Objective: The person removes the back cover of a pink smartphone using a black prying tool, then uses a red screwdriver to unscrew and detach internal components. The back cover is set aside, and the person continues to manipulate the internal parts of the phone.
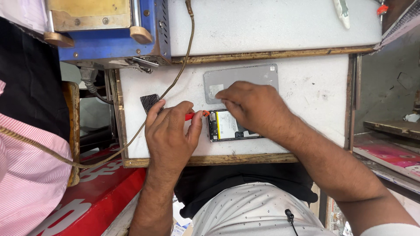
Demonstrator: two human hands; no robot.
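While the opened phone (234, 125) lies just below the grey back cover (245, 78), right hand (253, 107) fingers press it flat; left hand (170, 135) pinches a red-handled tool (194, 115) at its left edge. I'd keep the tip shallow there.

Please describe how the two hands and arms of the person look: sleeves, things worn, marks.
Both forearms are bare. The left hand wears no glove, ring or watch that shows. The right hand is also bare; a white sleeve edge appears near that arm's upper end. No marks are visible on either arm.

White bench (315, 87): grey back cover (249, 76), opened phone (232, 126), dark card (149, 101).
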